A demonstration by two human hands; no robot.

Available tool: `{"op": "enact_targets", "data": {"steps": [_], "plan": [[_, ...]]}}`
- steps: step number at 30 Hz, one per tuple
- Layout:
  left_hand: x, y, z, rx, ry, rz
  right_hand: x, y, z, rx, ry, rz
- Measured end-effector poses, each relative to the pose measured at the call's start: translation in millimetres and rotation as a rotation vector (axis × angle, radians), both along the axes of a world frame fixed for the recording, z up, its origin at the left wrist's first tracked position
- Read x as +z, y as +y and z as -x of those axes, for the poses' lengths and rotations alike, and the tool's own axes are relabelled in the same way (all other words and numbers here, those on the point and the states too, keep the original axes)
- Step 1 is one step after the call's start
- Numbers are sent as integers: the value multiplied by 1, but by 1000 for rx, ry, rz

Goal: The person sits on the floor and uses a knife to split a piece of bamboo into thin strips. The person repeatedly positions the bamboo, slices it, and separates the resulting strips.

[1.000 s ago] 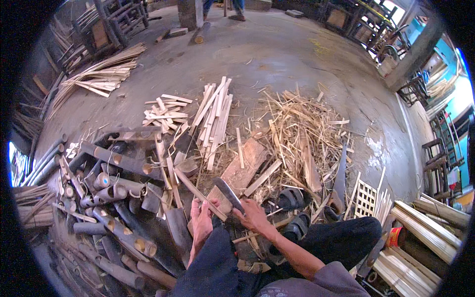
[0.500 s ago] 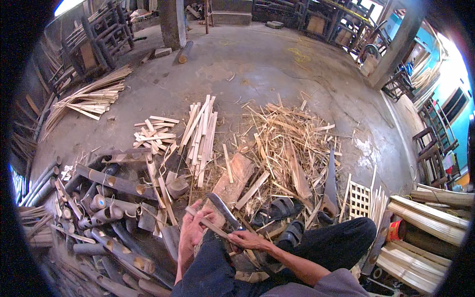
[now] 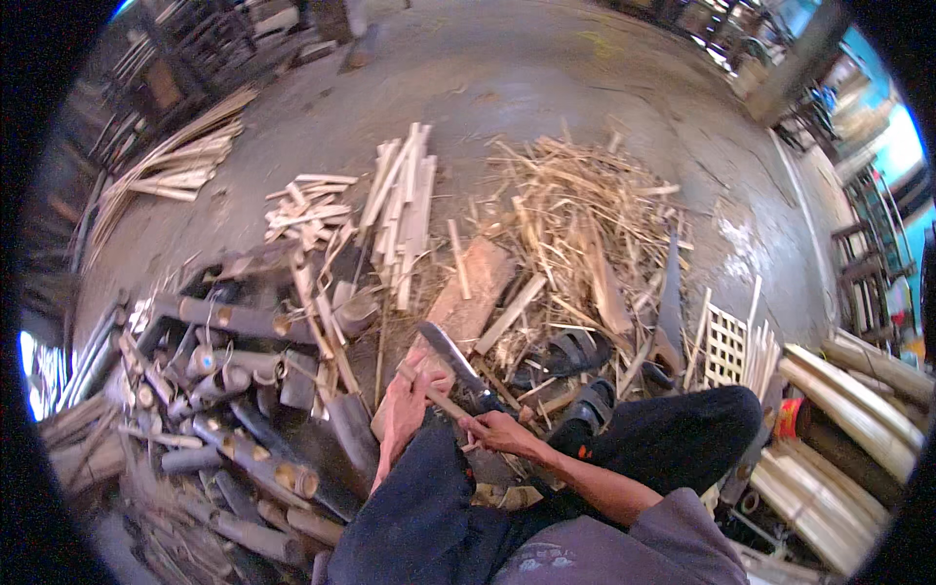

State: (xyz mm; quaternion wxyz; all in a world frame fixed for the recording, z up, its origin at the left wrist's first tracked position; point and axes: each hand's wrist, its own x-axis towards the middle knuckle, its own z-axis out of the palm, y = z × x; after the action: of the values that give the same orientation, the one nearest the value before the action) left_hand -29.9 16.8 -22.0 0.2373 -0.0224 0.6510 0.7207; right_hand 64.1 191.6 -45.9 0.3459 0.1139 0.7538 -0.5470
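Between my two hands a narrow bamboo strip (image 3: 445, 403) slants from upper left to lower right. My left hand (image 3: 414, 392) is closed around its upper part, next to my knee. The strip's lower end sits in the closed fingers of my right hand (image 3: 494, 431). Just beyond the strip lies a knife (image 3: 449, 352), its broad blade pointing away to the upper left and its dark handle close to my right hand. Whether anything holds the handle is hard to see. Under the blade's tip is a wooden block (image 3: 477, 283) with a thin strip on it.
Cut bamboo tubes (image 3: 234, 366) crowd the left. Ahead lie stacked strips (image 3: 403, 219), a short-piece pile (image 3: 309, 210) and a shavings heap (image 3: 575, 195). A handsaw (image 3: 669, 317), a woven lattice panel (image 3: 725, 349) and split bamboo bundles (image 3: 848, 409) are on the right. Sandals (image 3: 561, 358) lie nearby.
The view has tipped, so the floor piles appear higher. My left hand has closed more around the strip, whose upper end sticks out less. Both hands still hold it beside the knife.
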Motion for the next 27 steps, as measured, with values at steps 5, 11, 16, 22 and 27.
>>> {"op": "enact_targets", "data": {"steps": [5,11,16,22,27], "plan": [[-44,-22,5,103,-21,191,-10,-11,-11,-286,182,219],[-68,-20,-12,13,264,537,-29,-17,118,-234,844,-224],[-81,-12,-58,153,210,467,94,-87,281,-137,893,-75],[-126,-48,-49,195,583,796,67,-59,260,-113,956,-201],[-75,-40,16,320,677,1059,-54,17,74,-38,804,-586]]}}
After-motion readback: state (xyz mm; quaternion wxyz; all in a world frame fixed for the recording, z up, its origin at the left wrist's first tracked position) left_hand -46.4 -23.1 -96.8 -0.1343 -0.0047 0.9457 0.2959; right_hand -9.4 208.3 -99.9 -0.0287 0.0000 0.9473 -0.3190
